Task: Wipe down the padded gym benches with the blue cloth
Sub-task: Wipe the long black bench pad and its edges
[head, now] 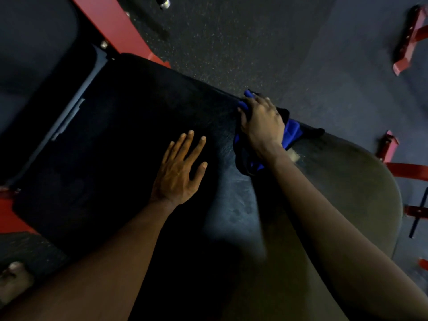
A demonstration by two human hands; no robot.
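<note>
A black padded bench (120, 140) fills the middle of the head view, running from upper left to lower right. My left hand (179, 172) lies flat on the pad with fingers spread and straight. My right hand (261, 121) presses the blue cloth (290, 133) against the pad's far edge, fingers curled over the bunched fabric. Parts of the cloth stick out above my fingertips and below my wrist; the rest is hidden under the hand.
A red steel frame (115, 26) holds the bench at the upper left. More red frame parts (410, 42) stand on the dark speckled rubber floor (254, 42) at the right. A second dark pad (34, 42) lies at the far left.
</note>
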